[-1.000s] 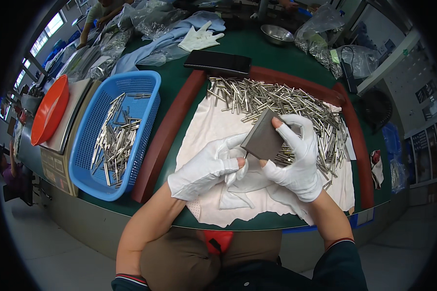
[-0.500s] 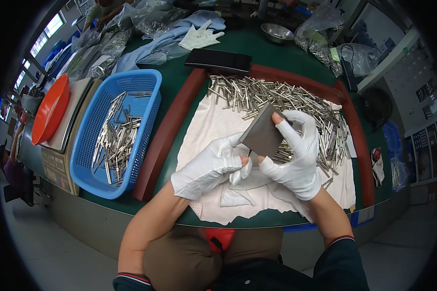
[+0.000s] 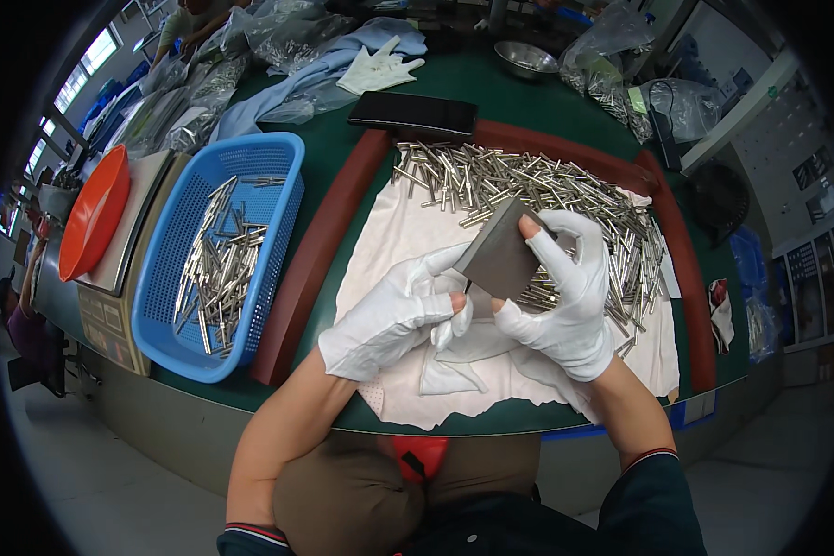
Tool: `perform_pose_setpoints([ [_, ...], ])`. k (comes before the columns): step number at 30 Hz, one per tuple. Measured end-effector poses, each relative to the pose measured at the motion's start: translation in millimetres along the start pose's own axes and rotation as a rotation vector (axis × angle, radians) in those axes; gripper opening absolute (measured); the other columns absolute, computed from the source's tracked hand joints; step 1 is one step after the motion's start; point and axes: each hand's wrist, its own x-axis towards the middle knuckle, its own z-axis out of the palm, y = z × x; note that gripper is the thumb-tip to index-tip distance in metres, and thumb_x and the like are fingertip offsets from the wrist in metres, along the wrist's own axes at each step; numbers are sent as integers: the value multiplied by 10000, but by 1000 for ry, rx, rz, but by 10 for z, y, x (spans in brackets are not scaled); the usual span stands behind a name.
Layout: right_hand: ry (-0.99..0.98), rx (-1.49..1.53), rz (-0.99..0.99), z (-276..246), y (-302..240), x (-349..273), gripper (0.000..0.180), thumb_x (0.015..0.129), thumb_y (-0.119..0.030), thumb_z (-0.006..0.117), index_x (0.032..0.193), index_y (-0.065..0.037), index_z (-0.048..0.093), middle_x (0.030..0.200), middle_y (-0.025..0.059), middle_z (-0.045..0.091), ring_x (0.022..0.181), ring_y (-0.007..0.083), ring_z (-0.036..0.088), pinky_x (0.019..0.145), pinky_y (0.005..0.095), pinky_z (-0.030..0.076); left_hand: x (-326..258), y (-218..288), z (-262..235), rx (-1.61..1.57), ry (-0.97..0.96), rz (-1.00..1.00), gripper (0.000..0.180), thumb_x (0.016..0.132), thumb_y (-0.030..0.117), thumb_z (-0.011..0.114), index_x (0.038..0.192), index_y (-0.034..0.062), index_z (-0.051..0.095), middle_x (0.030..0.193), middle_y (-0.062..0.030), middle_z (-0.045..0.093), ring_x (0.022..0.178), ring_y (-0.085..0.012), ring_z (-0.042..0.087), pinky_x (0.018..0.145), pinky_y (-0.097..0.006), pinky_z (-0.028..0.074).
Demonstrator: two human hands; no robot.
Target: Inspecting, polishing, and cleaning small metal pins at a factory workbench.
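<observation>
Both my hands wear white gloves with the fingertips cut off. My right hand (image 3: 565, 296) grips a flat grey square plate (image 3: 500, 255) by its right edge and holds it tilted above a white cloth (image 3: 398, 222). My left hand (image 3: 389, 315) pinches the plate's lower left edge between thumb and fingers. Just behind the plate, a long pile of short metal pins (image 3: 528, 181) lies on the cloth.
A red-brown raised rim (image 3: 315, 250) frames the cloth on the green table. On the left stand a blue basket (image 3: 283, 153) holding several pins and an orange bowl (image 3: 93, 218). Further back are a black phone (image 3: 412, 113), a spare white glove (image 3: 375, 69), a metal bowl (image 3: 525, 57) and plastic bags.
Both hands have shifted the grey plate slightly up and to the right. Nothing else has moved.
</observation>
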Motion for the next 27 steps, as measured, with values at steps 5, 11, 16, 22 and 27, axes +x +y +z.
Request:
perform_pose_setpoints([
  [5,13,-8,-32,-5,-1,0,782,543,-236,786,1284,-71,601,1130,141,551,953,289,540,797,407,412,12,-9,44,85,47,-11,714,900,146,707,1493,12,331,792,-44,637,668,-85,598,560,-194,472],
  [11,80,-141,-134,27,31,-48,765,591,-260,785,1306,-77,586,1140,141,543,958,292,536,805,425,413,-17,15,27,28,44,17,681,908,106,681,1489,11,338,861,-49,652,651,-84,601,579,-206,491],
  [16,130,-199,-173,70,9,-61,766,597,-268,788,1310,-76,584,1168,141,531,972,297,532,810,430,416,-22,37,94,48,117,49,659,909,71,663,1482,3,343,911,-68,642,657,-96,614,589,-222,505],
  [22,80,-163,-125,68,35,-76,766,610,-288,790,1313,-67,580,1174,142,530,982,305,532,813,428,418,-17,29,86,32,139,28,661,907,68,667,1475,-19,340,894,-74,634,644,-116,622,591,-235,512],
  [27,87,-119,-92,92,-27,5,794,592,-265,799,1326,-61,574,1164,139,537,974,290,535,814,420,428,15,-24,16,22,116,40,688,907,71,669,1483,-32,307,857,-85,634,633,-129,627,582,-241,516],
])
